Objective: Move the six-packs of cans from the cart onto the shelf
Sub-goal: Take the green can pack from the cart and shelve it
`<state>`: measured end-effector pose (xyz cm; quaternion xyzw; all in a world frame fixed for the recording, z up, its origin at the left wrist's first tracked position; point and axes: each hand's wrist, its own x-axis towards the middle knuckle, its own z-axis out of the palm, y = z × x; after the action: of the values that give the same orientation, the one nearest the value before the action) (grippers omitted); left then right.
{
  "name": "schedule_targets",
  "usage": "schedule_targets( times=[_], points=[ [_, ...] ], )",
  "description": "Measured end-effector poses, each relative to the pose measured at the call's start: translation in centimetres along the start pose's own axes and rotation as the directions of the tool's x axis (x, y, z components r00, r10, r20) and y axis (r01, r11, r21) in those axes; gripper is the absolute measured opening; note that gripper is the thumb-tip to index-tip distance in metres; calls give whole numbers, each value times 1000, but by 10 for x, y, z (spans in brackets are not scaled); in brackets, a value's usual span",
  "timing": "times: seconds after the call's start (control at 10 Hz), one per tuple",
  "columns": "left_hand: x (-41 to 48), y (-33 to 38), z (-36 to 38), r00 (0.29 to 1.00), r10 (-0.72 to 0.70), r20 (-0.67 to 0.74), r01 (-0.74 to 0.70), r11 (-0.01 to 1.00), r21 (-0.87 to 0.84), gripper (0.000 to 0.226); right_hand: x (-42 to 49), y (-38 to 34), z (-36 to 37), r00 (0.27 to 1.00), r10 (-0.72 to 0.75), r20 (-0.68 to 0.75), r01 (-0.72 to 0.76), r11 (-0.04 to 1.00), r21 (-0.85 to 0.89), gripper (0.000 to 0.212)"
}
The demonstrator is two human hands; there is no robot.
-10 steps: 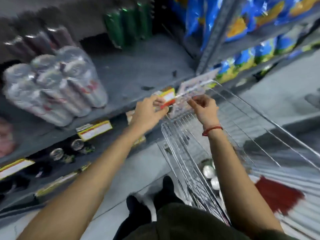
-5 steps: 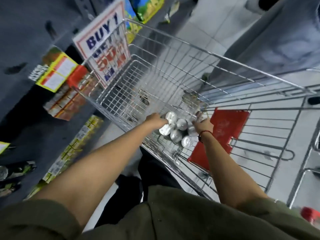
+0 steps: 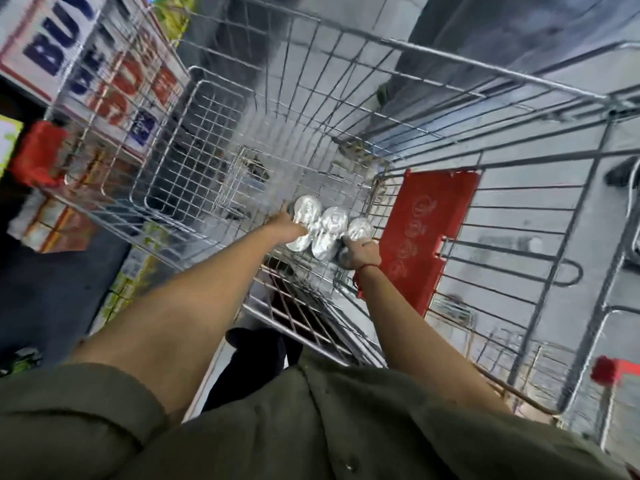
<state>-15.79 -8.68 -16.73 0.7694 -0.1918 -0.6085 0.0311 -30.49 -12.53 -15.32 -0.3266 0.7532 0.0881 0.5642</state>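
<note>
Silver can tops gleam at the bottom of the cart [image 3: 391,43], where the six-pack [image 3: 323,228] sits on the wire floor near the corner closest to me, just beside the red flap [image 3: 426,233] of the child seat. I am leaning over the rim with both arms down inside the basket. My left hand [image 3: 289,226] is pressed against the left side of the pack, fingers wrapped around the end cans. My right hand [image 3: 360,252] is closed over the near right corner, covering the can there. So both hands are clamped on the pack, but it looks to be resting on the wire still, not yet lifted.

As far as I can see, this is the only pack in the cart; the rest of the basket shows bare wire. I judge this is the last one to go. Left to do: lift it clear of the rim, turn to my left, and set it on the shelf, which lies out of view except for a sale sign [image 3: 62,46] at its edge.
</note>
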Motion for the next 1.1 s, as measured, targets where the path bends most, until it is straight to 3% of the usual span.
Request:
schedule_targets(
  times=[0.2,0.4,0.5,0.6,0.7,0.8,0.9,1.1],
  points=[
    [5,-5,-21,994,-23,108,42,984,-174,61,14,-2,-7,996,-49,-79,46,998,-43,43],
    [-31,-5,-66,997,35,-65,-55,938,-342,49,-13,-39,-11,964,-250,-88,251,968,-10,32],
    [-69,3,-98,985,54,-163,-108,932,-347,54,-42,-65,-15,922,-382,-71,383,924,5,44],
    [-117,6,-130,965,93,-246,-196,877,-438,59,-80,-99,-15,855,-517,-45,517,856,-17,56],
    [-174,2,-164,928,104,-358,-288,810,-511,64,-131,-134,-15,767,-637,-76,633,771,-69,47],
    [-232,-15,-195,893,147,-425,-385,739,-553,42,-188,-163,-9,661,-750,-7,749,661,-58,41],
    [-275,-46,-219,822,123,-556,-481,673,-562,34,-244,-184,7,567,-818,96,821,570,9,44],
    [-340,-117,-256,692,-35,-721,-596,535,-598,28,-329,-213,73,327,-854,405,899,413,144,26]
  ],
)
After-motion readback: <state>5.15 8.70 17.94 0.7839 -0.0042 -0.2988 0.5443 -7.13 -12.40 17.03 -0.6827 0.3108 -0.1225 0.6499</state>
